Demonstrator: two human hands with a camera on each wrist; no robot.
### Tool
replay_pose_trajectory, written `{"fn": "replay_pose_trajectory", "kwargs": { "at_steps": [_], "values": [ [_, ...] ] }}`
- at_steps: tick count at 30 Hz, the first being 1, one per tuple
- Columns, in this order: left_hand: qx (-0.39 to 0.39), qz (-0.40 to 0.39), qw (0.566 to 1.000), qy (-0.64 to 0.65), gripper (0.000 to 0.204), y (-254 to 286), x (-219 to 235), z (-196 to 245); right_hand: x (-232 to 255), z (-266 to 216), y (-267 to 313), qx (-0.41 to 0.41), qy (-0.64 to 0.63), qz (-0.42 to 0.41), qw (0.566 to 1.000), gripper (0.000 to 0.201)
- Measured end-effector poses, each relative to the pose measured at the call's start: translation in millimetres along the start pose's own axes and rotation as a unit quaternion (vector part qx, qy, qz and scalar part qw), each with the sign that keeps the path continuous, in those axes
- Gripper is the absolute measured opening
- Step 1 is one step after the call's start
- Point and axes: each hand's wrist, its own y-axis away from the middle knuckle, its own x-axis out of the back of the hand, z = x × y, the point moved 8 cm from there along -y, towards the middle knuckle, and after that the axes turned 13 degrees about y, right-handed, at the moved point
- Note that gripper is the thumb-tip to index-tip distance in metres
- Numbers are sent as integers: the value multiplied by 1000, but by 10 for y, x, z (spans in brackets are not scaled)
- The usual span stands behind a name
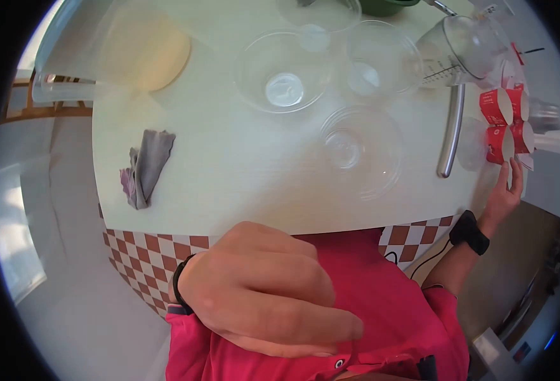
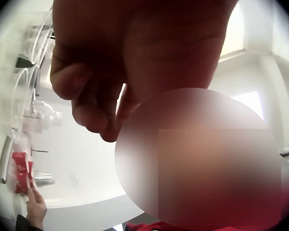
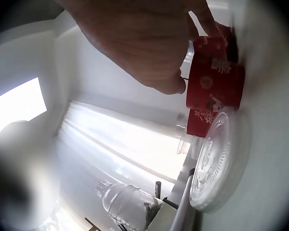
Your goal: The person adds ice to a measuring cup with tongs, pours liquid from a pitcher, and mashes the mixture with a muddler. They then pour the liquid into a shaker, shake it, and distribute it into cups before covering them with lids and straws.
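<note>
Red paper cups with pale lettering stood bunched at the table's right side, beside my right hand. Its fingers were nearly straight and a little spread, tips at the near cups; no pinch that I could see, and full contact was hard to judge. Main risk, I'd say: a sideways nudge. The cups looked light and stood close together, so pushing one could have tipped its neighbours. Reaching at arm's length, I had little fine control.

Behind them stood clear plastic cups; a shove that way could have knocked those over too. A round clear plastic lid lay just beside the red cups, easy to miss against the pale white table and likely to slide if brushed. Dragging cups inward could have hit the long silver metal rod, or the transparent jug with black markings near it.

My left hand hung before my chest, fingers loosely curled, nothing visible in it, so it wasn't placed to steady anything.
</note>
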Motion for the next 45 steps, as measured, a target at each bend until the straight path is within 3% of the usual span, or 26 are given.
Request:
{"fn": "replay_pose_trajectory", "kwargs": {
  "at_steps": [2,5,8,11,13,14,16,20,23,24,27,30,34,38,41,43,45],
  "values": [
    [-46,19,998,-28,13,-65,-111,71,-57,299,-83,-13,11,-19,1000,30],
    [-83,23,994,-72,12,-53,-216,88,-114,401,-130,-37,-19,-40,998,30],
    [-180,29,978,-103,17,-11,-319,113,-134,447,-167,-40,-37,-43,998,30],
    [-235,119,956,-129,17,5,-355,175,-135,490,-198,-18,-15,-44,999,30],
    [-219,96,962,-129,14,-14,-330,178,-119,486,-210,11,26,-42,999,30],
    [-194,30,973,-118,13,-64,-232,216,-91,419,-204,29,59,-37,997,29],
    [-141,-2,985,-100,12,-35,-104,237,-42,370,-174,37,75,-29,996,29],
    [-13,62,983,-173,24,188,329,95,68,400,-116,-19,0,-11,1000,29],
    [117,228,904,-343,29,434,732,-1,262,260,-8,-61,-33,15,997,29],
    [137,229,882,-389,35,514,835,-87,295,195,33,-72,-44,21,996,29],
    [141,276,839,-447,45,445,1006,-208,550,-149,108,-50,-56,42,996,28],
    [117,248,839,-471,53,304,1046,-369,708,-504,233,-56,-137,59,987,25],
    [152,227,854,-442,45,210,1134,-624,811,-843,300,79,-233,10,969,23],
    [145,246,862,-419,37,273,1224,-657,806,-1552,437,232,-310,-70,919,19],
    [122,295,854,-410,32,399,1308,-380,646,-2391,712,293,-426,-129,846,17],
    [94,343,846,-399,29,563,1371,-107,592,-2940,920,425,-362,-176,811,20],
    [67,390,831,-390,25,775,1424,202,482,-3378,1229,492,-359,-228,760,23]
  ]
}}
